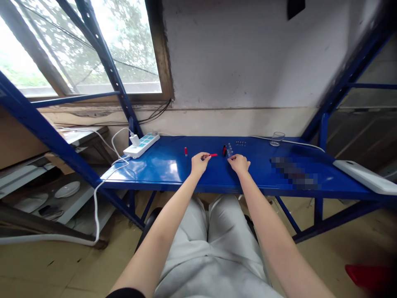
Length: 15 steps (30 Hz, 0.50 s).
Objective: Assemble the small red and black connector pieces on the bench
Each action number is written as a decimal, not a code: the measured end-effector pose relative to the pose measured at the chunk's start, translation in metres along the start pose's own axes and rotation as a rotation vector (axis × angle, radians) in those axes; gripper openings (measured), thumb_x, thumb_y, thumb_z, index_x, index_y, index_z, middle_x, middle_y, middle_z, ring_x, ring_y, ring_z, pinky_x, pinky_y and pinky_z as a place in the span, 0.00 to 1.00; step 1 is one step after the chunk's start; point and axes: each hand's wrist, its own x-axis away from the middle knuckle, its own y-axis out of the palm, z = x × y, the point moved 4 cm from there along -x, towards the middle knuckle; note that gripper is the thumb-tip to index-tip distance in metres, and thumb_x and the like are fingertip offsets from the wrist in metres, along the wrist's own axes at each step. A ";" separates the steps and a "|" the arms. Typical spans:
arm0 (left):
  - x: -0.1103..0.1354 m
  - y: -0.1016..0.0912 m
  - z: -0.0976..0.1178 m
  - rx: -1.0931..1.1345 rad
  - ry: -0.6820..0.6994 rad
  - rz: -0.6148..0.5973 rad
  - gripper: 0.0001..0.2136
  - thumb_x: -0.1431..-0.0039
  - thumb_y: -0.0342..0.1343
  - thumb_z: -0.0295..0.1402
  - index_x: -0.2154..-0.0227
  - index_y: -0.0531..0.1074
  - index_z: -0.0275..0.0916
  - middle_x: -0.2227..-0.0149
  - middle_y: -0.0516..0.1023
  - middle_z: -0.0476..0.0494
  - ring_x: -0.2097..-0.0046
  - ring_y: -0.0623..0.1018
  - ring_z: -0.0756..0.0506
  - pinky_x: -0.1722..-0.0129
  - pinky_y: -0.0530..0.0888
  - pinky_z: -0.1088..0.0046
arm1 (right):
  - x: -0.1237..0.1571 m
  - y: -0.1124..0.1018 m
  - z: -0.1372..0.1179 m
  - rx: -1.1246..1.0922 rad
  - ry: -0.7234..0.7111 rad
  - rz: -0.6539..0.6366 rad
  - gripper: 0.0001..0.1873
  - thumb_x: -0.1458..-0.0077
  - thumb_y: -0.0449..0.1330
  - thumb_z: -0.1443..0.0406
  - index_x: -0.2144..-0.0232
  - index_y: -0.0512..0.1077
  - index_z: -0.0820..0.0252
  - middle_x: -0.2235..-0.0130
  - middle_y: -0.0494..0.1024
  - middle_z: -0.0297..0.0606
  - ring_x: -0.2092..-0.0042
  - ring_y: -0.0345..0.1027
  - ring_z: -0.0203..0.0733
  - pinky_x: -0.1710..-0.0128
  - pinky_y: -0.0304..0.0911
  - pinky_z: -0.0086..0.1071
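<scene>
My left hand [200, 163] is closed around a slim red-and-dark stick [214, 155], whose red end points right. To its right, my right hand [240, 163] has its thumb and forefinger pinched together low over the table. Whatever lies between those fingertips is too small to make out. Just behind them stands a clear knobbly plastic piece [229, 149], with a black-and-red object [224, 150] close on its left. A short red cylinder [186, 151] stands upright left of my left hand. Several tiny pieces [241, 143] form a row farther back.
The blue table [161, 165] carries a white power strip [142, 145] at its left end. A drinking glass [277, 139] stands at the back right, near a white cable. A pixelated patch [294, 174] covers something dark. At the right end lies a white flat board [366, 177].
</scene>
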 end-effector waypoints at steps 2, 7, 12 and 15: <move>0.001 0.000 0.001 0.010 0.003 -0.003 0.07 0.51 0.58 0.33 0.70 0.75 0.36 0.70 0.77 0.45 0.68 0.73 0.50 0.64 0.70 0.73 | 0.004 -0.001 -0.005 0.039 -0.075 0.032 0.09 0.50 0.56 0.61 0.71 0.74 0.58 0.65 0.76 0.41 0.60 0.65 0.47 0.62 0.51 0.37; 0.003 -0.002 0.010 0.035 0.009 -0.013 0.06 0.51 0.58 0.32 0.71 0.75 0.36 0.71 0.77 0.45 0.70 0.72 0.50 0.65 0.70 0.73 | 0.022 0.000 -0.026 0.199 -0.469 0.139 0.09 0.48 0.53 0.65 0.72 0.73 0.60 0.66 0.75 0.42 0.61 0.62 0.44 0.63 0.47 0.36; 0.005 -0.003 0.017 0.036 0.010 -0.025 0.05 0.51 0.57 0.32 0.72 0.75 0.36 0.71 0.76 0.45 0.71 0.71 0.51 0.66 0.69 0.73 | 0.030 0.001 -0.036 0.269 -0.592 0.158 0.09 0.47 0.52 0.66 0.72 0.72 0.62 0.67 0.74 0.43 0.63 0.61 0.43 0.64 0.46 0.35; 0.006 -0.003 0.017 0.036 0.009 -0.027 0.06 0.51 0.57 0.32 0.72 0.75 0.36 0.71 0.76 0.45 0.71 0.71 0.51 0.67 0.69 0.73 | 0.031 0.001 -0.037 0.283 -0.602 0.154 0.10 0.46 0.52 0.66 0.73 0.72 0.62 0.67 0.74 0.43 0.63 0.61 0.43 0.64 0.46 0.35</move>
